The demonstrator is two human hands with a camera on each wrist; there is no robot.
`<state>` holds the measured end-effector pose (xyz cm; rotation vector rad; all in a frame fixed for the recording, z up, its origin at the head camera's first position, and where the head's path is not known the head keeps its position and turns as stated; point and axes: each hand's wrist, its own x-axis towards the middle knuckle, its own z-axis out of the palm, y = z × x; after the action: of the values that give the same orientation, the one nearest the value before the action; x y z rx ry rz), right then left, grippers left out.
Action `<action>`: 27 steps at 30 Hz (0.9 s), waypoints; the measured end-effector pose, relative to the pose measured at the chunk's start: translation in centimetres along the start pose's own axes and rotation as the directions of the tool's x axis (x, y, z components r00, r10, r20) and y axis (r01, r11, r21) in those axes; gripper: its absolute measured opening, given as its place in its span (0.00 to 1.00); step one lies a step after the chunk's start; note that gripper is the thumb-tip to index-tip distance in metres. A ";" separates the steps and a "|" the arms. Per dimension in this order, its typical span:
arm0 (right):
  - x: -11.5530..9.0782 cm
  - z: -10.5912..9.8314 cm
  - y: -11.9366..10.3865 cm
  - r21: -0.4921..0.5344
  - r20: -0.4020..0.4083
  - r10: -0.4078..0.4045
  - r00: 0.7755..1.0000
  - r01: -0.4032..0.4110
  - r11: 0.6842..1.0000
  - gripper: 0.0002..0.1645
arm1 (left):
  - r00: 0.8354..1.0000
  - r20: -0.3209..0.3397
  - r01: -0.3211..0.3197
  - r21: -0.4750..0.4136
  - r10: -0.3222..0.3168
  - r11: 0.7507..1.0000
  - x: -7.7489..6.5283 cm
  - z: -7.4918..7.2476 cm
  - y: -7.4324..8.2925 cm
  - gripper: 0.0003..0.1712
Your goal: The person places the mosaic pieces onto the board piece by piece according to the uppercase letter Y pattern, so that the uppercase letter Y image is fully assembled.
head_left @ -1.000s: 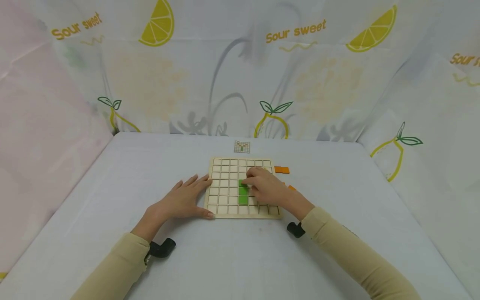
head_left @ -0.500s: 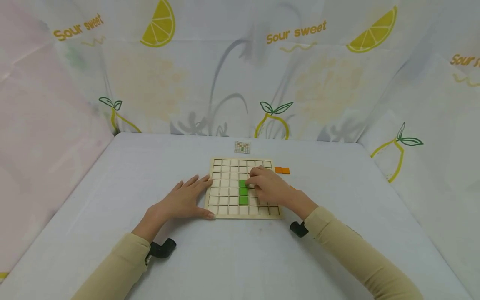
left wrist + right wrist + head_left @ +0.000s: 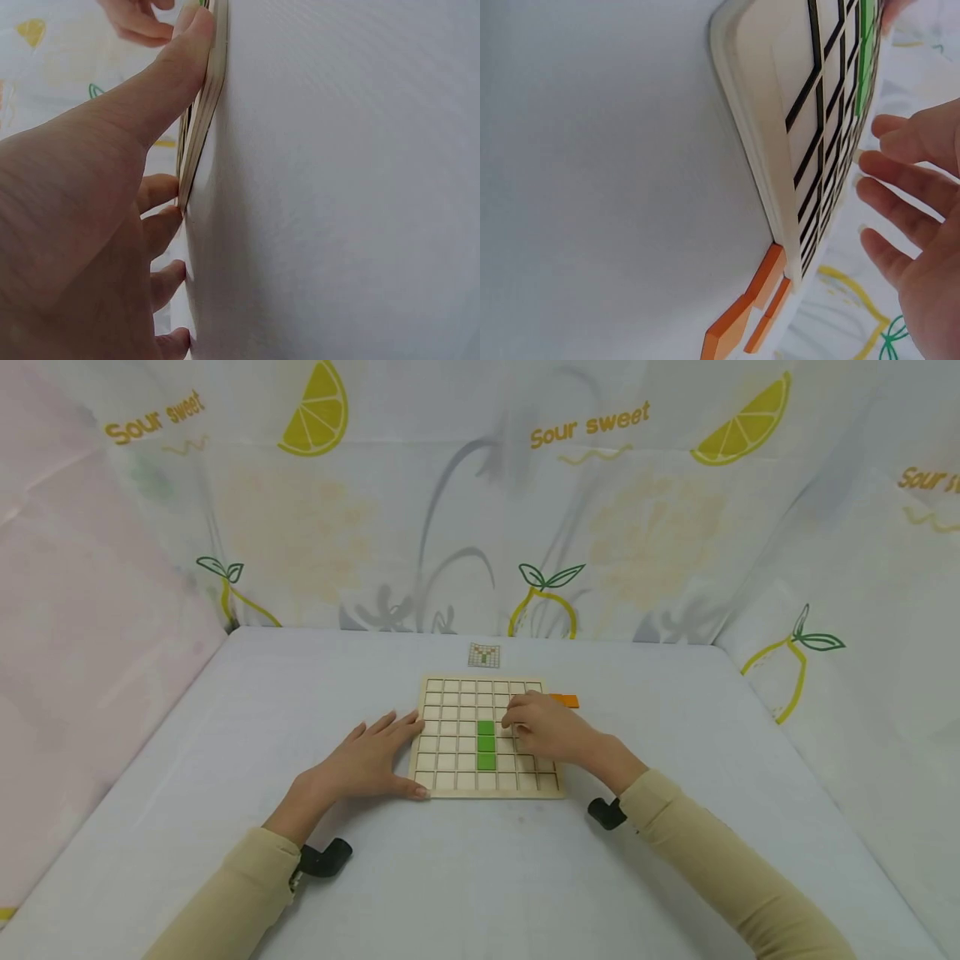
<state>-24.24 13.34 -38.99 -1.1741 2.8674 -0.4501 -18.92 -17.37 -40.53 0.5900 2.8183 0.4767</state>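
Observation:
A square wooden grid board (image 3: 446, 760) lies on the white table in the head view. Three green square tiles (image 3: 486, 744) sit in one column of its cells, one behind another. At the board's left side my left hand (image 3: 367, 758) is spread, its fingertips touching the edge and its thumb at the near left corner. My right hand (image 3: 555, 728) hovers over the board's right part, just right of the green tiles. In the right wrist view its fingers (image 3: 904, 187) are loosely bent with nothing between them.
Orange tiles (image 3: 570, 701) lie on the table beside the board's right edge; the right wrist view shows several orange tiles (image 3: 727, 327). Behind the board is a small pattern card (image 3: 483, 655). A lemon-printed cloth (image 3: 420, 510) hangs at the back.
My right hand has drawn back to the right from the farthest green tile, leaving all three green tiles in plain sight. My left hand stays at the board's edge.

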 end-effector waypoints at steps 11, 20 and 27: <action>-1.0 -0.4 0.9 0.024 0.018 0.050 0.999 -0.050 0.998 0.20 | 1.000 0.015 0.010 0.005 -0.010 1.000 0.1 -0.1 0.0 0.66; -2.0 -0.4 1.9 0.017 -0.001 0.085 0.996 -0.085 0.996 0.20 | 1.000 0.020 0.017 0.007 -0.017 1.000 0.1 -0.2 0.1 0.65; -2.6 -0.8 2.8 -0.018 -0.021 0.042 0.999 -0.043 0.999 0.19 | 0.999 0.031 0.032 -0.007 -0.032 0.999 0.1 -0.4 0.3 0.65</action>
<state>-24.36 17.23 -39.22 -1.1155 2.9140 -0.4372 -18.96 -17.17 -40.10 0.5449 2.7907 0.4683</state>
